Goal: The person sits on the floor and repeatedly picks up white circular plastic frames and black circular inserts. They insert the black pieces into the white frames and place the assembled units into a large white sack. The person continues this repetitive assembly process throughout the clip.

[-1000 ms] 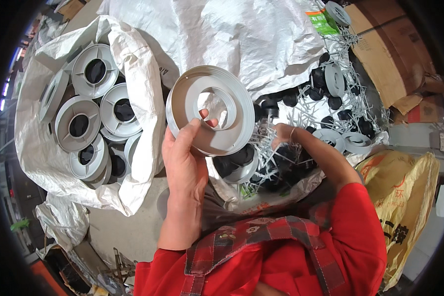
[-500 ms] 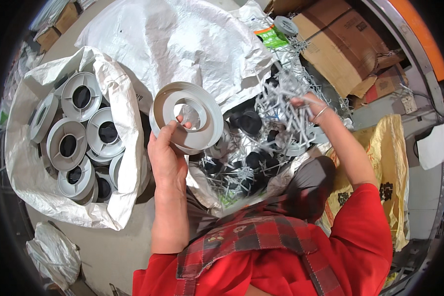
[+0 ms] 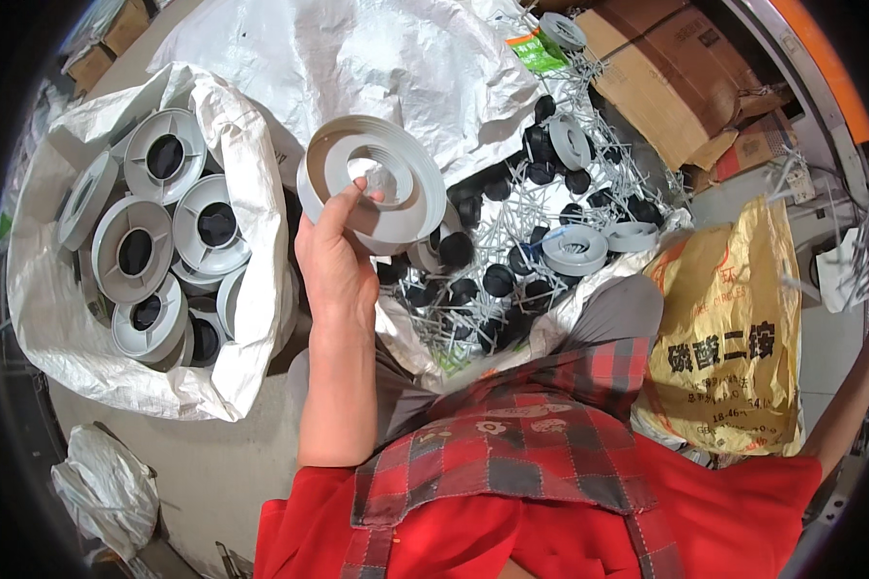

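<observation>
My left hand (image 3: 336,246) grips a round grey plastic ring part (image 3: 415,232), its thumb through the centre hole and the fingers hidden behind. The part has a threaded inner collar and is held tilted above the pile. At the far right only my right forearm (image 3: 845,405) shows; the hand is lost in the dark rim. Blurred grey plastic sticks (image 3: 854,270) are by that forearm's end. Before me lies a heap of thin grey sticks (image 3: 512,217) mixed with black round caps (image 3: 498,280). More grey rings (image 3: 574,251) rest on the heap.
At the left stands an open white woven sack (image 3: 43,328) holding several grey ring parts with dark centres. A white woven sheet (image 3: 290,58) spreads behind the heap. Cardboard boxes (image 3: 666,87) stand at the back right. A yellow sack (image 3: 714,318) stands by my right knee.
My right hand has swung from over the heap out to the far right, with sticks. The heap now shows more black caps and rings. My left hand still holds its ring part.
</observation>
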Demonstrator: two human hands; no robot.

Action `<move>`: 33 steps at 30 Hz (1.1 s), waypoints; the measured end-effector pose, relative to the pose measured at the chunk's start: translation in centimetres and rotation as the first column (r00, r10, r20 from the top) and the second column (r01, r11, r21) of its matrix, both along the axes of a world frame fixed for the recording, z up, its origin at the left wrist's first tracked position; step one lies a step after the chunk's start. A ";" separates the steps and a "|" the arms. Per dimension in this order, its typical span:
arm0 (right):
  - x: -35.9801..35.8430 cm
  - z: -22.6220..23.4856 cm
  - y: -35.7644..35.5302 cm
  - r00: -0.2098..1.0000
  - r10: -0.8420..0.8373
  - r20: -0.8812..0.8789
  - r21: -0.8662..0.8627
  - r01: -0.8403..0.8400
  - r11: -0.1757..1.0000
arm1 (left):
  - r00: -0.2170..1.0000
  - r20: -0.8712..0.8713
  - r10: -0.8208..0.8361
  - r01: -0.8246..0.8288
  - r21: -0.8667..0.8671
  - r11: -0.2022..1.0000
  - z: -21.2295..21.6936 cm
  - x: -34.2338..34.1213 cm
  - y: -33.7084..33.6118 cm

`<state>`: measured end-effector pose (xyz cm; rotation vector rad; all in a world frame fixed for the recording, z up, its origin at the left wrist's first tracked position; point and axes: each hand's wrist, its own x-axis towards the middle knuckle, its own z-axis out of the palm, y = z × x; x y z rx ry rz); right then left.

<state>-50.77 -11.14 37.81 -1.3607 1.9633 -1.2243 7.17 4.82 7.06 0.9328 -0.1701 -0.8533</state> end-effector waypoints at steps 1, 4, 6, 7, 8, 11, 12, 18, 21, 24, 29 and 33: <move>-2.6 -1.1 0.5 0.983 -0.046 -0.176 0.223 0.085 0.971 | 1.000 0.009 -0.009 0.009 -0.002 1.000 0.0 -0.1 0.0; -16.6 -4.2 -0.9 0.466 0.239 -0.852 0.454 0.430 0.781 | 0.998 0.019 -0.061 0.061 -0.005 0.998 0.0 -0.6 0.0; -24.5 -0.8 -3.1 -0.082 0.280 -0.957 0.245 0.295 0.924 | 0.997 -0.002 -0.082 0.082 -0.020 0.996 -1.1 -0.7 -0.6; -22.7 -0.8 -5.1 0.011 0.153 -0.988 0.153 0.012 0.988 | 0.997 0.013 -0.075 0.075 -0.022 0.997 -0.9 -0.9 -0.5; -12.1 -3.8 -6.8 0.181 0.234 -0.955 0.211 -0.139 0.968 | 0.999 0.030 -0.037 0.037 0.008 0.999 0.2 -0.9 -0.1; 13.7 -11.6 -3.1 0.529 0.499 -0.686 0.177 -0.543 0.821 | 0.996 0.087 -0.016 0.014 0.024 1.000 0.3 -0.7 -0.1; 18.5 -13.7 -2.5 0.446 0.673 -0.590 0.291 -0.660 0.692 | 0.997 0.073 -0.019 0.018 0.023 1.000 -0.3 -0.4 -0.1; 29.3 -35.6 -7.2 0.094 0.921 -0.377 0.701 -0.621 0.351 | 0.998 0.065 -0.023 0.014 0.124 0.992 -1.5 -0.7 -0.9; 31.5 -46.2 -9.9 0.208 0.938 -0.279 0.741 -0.575 0.348 | 0.999 0.031 -0.031 0.026 0.151 0.988 -2.3 -0.8 -1.4; 35.5 -53.3 -10.0 0.211 0.937 -0.277 0.771 -0.533 0.348 | 0.999 0.039 -0.034 0.025 0.221 0.975 -1.9 -0.3 -0.6; 35.3 -64.8 -5.7 0.234 0.941 -0.247 0.724 -0.601 0.339 | 0.973 0.213 -0.086 -0.001 0.378 0.926 -2.7 -1.6 -0.9; 36.2 -63.2 -2.4 0.261 0.875 -0.408 0.804 -0.351 0.480 | 0.987 -0.077 -0.144 0.155 0.171 0.973 -3.3 -2.5 -1.3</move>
